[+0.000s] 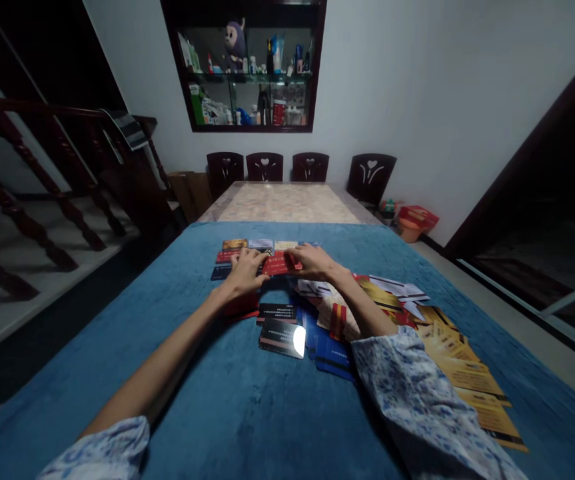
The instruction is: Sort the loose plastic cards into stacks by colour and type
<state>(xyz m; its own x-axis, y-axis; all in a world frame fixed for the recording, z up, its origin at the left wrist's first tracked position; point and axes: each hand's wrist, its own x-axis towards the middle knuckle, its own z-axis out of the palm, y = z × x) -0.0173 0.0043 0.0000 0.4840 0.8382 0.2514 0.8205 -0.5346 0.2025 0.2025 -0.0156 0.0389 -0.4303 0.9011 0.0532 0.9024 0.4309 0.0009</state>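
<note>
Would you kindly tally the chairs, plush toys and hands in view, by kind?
Dark wooden chairs with carved backs: 4
Purple plush toy: 1
Left hand and right hand, both at a red card: 2
Total: 7

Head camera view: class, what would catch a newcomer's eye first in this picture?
The left hand and right hand hold a red card between them at the middle of the blue cloth. A row of gold cards runs down the right side, and a black card nearer the person catches a bright glare.
</note>
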